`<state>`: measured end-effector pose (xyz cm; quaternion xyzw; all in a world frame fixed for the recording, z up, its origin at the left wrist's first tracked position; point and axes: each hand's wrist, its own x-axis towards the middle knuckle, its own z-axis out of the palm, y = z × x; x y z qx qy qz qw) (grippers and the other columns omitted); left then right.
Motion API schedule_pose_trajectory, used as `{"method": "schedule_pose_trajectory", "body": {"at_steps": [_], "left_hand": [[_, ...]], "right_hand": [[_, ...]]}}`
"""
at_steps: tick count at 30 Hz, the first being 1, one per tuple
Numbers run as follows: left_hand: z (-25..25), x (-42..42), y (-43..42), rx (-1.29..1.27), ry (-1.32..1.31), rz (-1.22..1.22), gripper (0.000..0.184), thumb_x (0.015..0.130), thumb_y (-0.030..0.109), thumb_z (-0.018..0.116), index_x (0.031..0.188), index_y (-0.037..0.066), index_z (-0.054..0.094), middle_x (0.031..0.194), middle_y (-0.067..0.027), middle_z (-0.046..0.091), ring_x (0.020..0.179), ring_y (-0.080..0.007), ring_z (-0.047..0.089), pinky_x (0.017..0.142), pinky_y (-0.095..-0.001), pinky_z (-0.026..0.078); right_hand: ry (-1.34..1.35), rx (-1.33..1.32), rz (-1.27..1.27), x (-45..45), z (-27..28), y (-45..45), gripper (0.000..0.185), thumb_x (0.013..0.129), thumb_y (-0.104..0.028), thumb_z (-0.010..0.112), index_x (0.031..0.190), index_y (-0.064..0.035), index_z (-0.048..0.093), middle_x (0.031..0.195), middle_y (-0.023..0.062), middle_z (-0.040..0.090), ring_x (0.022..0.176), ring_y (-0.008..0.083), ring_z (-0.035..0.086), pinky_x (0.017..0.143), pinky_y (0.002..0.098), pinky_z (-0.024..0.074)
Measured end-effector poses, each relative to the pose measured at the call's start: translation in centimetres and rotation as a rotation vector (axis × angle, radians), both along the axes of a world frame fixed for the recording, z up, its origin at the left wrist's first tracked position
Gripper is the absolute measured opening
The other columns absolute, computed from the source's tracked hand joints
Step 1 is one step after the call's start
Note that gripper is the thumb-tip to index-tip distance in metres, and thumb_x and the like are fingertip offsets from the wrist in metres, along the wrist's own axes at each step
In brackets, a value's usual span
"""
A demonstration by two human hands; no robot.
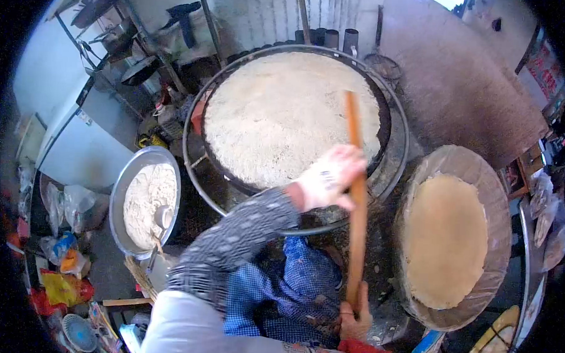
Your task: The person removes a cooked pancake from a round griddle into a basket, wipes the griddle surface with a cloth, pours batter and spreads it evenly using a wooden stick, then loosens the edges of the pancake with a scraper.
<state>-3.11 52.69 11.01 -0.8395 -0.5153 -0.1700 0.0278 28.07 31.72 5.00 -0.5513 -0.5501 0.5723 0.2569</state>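
My left hand, in a whitish glove, is closed around the middle of a long flat wooden stick. Below it, my bare right hand wraps the stick's lower end, near my lap. The stick's upper end reaches over the right part of a large round griddle. A thin pale sheet of batter or flatbread covers most of the griddle, whose dark edge shows around it. Whether the stick touches the sheet I cannot tell.
A metal basin of pale batter with a ladle stands left. To the right, a round plastic-lined holder bears a flat round bread. A metal ring surrounds the griddle. Bags and packets crowd the lower left.
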Motion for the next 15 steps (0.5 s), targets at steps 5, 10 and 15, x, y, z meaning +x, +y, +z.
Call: {"method": "schedule_pose_trajectory", "body": {"at_steps": [5,10,15], "left_hand": [[-3.2,2.2,10.0,-0.22,0.199,-0.082,0.09,0.053,0.061,0.078,0.112,-0.005,0.062,0.115,-0.0216,0.062,0.119,-0.0391,0.051,0.104,-0.0448,0.04],[-4.0,-9.3,9.0,-0.218,0.282,0.211,0.093,0.055,0.06,0.078,0.12,-0.004,0.058,0.122,-0.0243,0.057,0.127,-0.0414,0.046,0.109,-0.0449,0.037],[-3.4,-20.4,-2.3,-0.206,0.177,0.444,0.097,0.056,0.057,0.076,0.126,-0.004,0.051,0.132,-0.0262,0.051,0.135,-0.0434,0.038,0.114,-0.0476,0.029]], "right_hand": [[0.362,-0.369,-0.226,-4.0,3.0,4.5,0.074,0.094,-0.023,0.061,0.155,-0.0119,0.023,0.066,-0.0039,0.044,0.041,0.009,0.04,0.038,0.0263,0.0343],[0.449,-0.493,0.052,-9.1,5.4,11.2,0.077,0.094,-0.031,0.063,0.156,-0.0109,0.022,0.059,-0.0042,0.045,0.04,0.0078,0.039,0.039,0.0247,0.032],[0.394,-0.365,0.303,-15.8,0.3,10.0,0.064,0.095,-0.017,0.061,0.152,-0.0121,0.033,0.069,-0.0024,0.056,0.047,0.0056,0.043,0.043,0.023,0.0352]]}}
